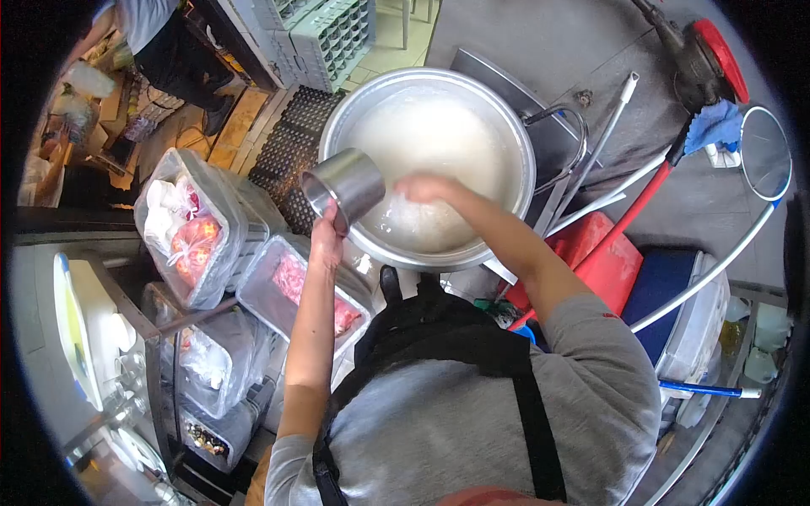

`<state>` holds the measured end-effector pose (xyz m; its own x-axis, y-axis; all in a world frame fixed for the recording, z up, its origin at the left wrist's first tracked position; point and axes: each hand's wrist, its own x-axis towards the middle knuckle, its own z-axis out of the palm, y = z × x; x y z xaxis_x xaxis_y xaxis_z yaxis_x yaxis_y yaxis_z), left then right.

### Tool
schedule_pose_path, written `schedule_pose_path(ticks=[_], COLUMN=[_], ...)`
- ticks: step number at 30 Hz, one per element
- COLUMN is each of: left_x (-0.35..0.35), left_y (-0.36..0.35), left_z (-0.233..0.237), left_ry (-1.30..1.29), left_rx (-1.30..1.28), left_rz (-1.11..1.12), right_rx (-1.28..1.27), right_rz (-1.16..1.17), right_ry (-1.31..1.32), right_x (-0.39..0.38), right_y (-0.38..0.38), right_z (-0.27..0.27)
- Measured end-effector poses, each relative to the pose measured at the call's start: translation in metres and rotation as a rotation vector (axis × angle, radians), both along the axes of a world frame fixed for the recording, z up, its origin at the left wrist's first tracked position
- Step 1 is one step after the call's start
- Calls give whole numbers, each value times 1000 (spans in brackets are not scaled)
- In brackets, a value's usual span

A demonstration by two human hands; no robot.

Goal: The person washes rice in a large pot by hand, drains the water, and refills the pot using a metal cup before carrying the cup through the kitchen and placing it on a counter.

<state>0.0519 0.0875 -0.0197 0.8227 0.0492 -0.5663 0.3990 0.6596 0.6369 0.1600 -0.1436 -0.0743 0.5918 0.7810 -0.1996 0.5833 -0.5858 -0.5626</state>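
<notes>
My left hand grips a stainless steel cylindrical pot at its lower edge. The pot lies tilted over the left rim of a large round metal basin, its open mouth facing left. Cloudy white liquid fills much of the basin, and a pale mass shows under the surface near the front. Over that mass is my right hand, reaching in from the right. Motion smears its fingers, so I cannot make out whether they hold anything.
To the left stand clear plastic bins, one with bagged food, another with pink meat. Long-handled tools, a red-handled pole and a round strainer are at the right. A person stands beyond the doorway, upper left.
</notes>
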Motion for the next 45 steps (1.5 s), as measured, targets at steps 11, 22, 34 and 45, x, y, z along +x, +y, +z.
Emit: schedule_pose_path(ticks=[11, 22, 34, 45], left_x=[16, -4, 23, 28], left_y=[-34, -165, -30, -43], left_z=[32, 98, 0, 8], left_ry=[-197, -584, 198, 391], left_rx=[1196, 1287, 1574, 1541], left_rz=[-5, -1045, -88, -122], right_rx=[380, 1317, 1797, 2024], right_rz=[-386, -1082, -1775, -1686], right_ry=[395, 699, 780, 811], right_x=[-38, -169, -176, -149], right_y=[-51, -176, -245, -238], right_z=[144, 143, 57, 43])
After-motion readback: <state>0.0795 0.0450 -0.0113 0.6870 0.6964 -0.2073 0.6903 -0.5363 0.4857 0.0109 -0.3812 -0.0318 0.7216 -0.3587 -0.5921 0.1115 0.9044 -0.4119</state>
